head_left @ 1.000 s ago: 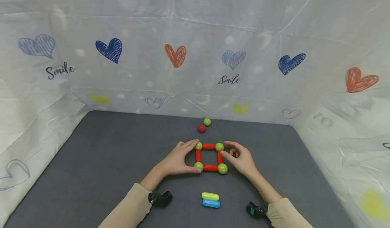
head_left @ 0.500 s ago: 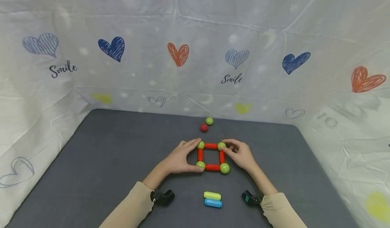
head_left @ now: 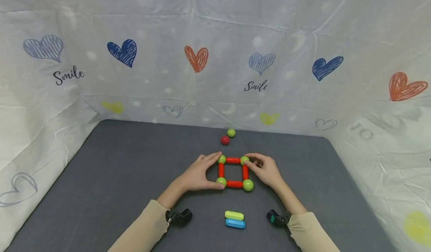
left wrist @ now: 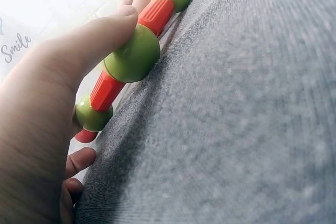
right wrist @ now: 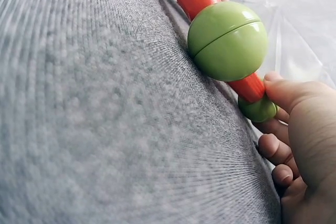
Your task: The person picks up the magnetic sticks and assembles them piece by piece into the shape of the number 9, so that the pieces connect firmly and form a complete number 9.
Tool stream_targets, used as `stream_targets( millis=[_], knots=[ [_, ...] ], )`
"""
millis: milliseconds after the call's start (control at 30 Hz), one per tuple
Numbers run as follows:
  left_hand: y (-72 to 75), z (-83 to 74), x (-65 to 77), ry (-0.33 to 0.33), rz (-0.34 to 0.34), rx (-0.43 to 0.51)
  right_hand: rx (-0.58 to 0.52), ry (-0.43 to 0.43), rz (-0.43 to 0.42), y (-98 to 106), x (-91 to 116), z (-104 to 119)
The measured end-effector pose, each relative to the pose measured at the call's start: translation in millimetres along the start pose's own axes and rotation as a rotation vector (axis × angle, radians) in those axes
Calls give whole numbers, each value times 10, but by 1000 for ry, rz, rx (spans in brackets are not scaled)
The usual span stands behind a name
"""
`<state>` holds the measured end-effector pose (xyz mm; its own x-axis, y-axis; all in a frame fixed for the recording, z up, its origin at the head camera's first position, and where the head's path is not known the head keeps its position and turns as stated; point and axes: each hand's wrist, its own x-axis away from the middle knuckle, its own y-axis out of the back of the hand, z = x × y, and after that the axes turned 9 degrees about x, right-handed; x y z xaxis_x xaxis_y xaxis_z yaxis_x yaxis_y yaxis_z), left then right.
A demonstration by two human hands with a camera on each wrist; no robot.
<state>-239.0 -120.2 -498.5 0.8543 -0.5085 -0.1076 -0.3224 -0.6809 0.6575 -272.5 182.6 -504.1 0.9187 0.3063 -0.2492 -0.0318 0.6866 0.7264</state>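
A square of red rods and green balls (head_left: 234,184) lies on the grey table, a ball at each corner. My left hand (head_left: 196,175) spans its left side, thumb on the near left ball (left wrist: 134,59) and fingertips at the far left ball (head_left: 221,159). With thumb and index finger, my right hand (head_left: 266,172) pinches the far right ball (head_left: 244,160); its other fingers are curled. In the right wrist view the near right ball (right wrist: 227,40) stands in front, untouched, and the far right ball is partly hidden behind a red rod (right wrist: 248,87).
Beyond the square lie a red ball (head_left: 225,140) and a loose green ball (head_left: 231,133). Nearer the front, a yellow rod (head_left: 234,215) and a blue rod (head_left: 235,223) lie side by side. A white printed sheet (head_left: 151,72) surrounds the table (head_left: 118,192).
My right hand has moved slightly left, its thumb and index finger closing on the far right ball, where they were spread beside it before. My left hand keeps its hold.
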Motion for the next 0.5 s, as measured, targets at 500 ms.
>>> stream_targets(
  millis=[500],
  knots=[
    [9, -24, 7, 24, 5, 4, 19, 58, 95, 65, 31, 0]
  ],
)
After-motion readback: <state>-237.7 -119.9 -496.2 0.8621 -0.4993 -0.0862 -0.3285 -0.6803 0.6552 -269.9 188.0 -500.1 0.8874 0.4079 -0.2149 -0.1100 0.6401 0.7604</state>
